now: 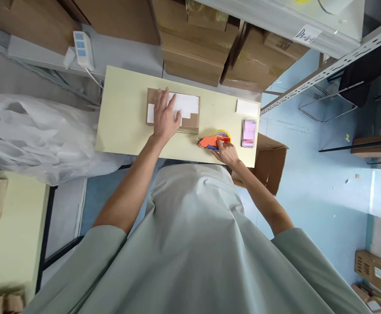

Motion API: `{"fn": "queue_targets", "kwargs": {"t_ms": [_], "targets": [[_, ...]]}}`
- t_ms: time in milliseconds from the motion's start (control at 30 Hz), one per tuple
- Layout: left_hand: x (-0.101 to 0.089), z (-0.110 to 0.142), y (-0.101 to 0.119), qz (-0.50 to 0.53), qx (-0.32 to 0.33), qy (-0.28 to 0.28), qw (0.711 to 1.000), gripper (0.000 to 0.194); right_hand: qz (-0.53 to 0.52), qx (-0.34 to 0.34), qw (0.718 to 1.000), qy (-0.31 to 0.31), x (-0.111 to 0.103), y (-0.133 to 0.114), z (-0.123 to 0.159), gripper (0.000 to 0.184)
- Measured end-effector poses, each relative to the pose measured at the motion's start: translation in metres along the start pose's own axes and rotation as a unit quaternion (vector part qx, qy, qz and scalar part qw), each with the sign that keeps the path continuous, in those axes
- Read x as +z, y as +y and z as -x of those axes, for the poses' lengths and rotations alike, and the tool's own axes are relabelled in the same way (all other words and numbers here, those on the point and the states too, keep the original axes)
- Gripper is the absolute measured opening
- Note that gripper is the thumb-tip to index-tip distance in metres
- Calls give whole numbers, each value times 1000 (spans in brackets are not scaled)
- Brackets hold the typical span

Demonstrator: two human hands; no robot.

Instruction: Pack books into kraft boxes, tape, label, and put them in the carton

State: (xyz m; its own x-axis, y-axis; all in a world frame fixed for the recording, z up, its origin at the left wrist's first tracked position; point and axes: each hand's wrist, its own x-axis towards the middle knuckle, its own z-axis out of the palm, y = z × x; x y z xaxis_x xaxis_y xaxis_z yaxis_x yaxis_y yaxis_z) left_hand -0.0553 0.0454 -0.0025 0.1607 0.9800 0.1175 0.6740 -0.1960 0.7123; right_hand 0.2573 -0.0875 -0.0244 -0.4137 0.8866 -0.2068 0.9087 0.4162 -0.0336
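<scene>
Box: a brown cardboard box (185, 123) lies flat on the tabletop (125, 109), about midway between its left and right edges; its long axis runs side to side, roughly along the tabletop's long edges.
White labels: stuck or laid on the box's top (188, 104), partly hidden by fingers.
Left hand: spread flat on the box's top (166, 115), pressing or resting, gripping nothing; it is the nearer hand to the box.
Right hand: wrapped round the right end (227, 151) of an orange tape dispenser (206, 141), close to the near edge.
Box from right hand: to the left and farther from the body; the dispenser's nose points left, just short of the box's near right corner. Whether the dispenser touches the tabletop, I cannot tell.
Yellow tape roll: at the dispenser's far side (222, 132).
Right edge: a phone (249, 133), with white paper (247, 107) towards the far corner.
Room: a wide stretch of tabletop runs from box to left edge, a narrower strip towards the near edge.
</scene>
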Motion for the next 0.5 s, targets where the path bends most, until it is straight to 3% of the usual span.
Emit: {"fn": "queue_targets", "kwargs": {"t_ms": [100,200,500], "targets": [[14,-21,14,-26,58,-61,996,70,16,-11,1000,-4,-1,0,-6,61],[28,-26,18,-43,95,-101,989,69,32,-18,999,-3,-3,-3,-11,56],[47,-21,6,24,98,-81,992,62,45,0,999,-29,-16,-10,-25,53]]}}
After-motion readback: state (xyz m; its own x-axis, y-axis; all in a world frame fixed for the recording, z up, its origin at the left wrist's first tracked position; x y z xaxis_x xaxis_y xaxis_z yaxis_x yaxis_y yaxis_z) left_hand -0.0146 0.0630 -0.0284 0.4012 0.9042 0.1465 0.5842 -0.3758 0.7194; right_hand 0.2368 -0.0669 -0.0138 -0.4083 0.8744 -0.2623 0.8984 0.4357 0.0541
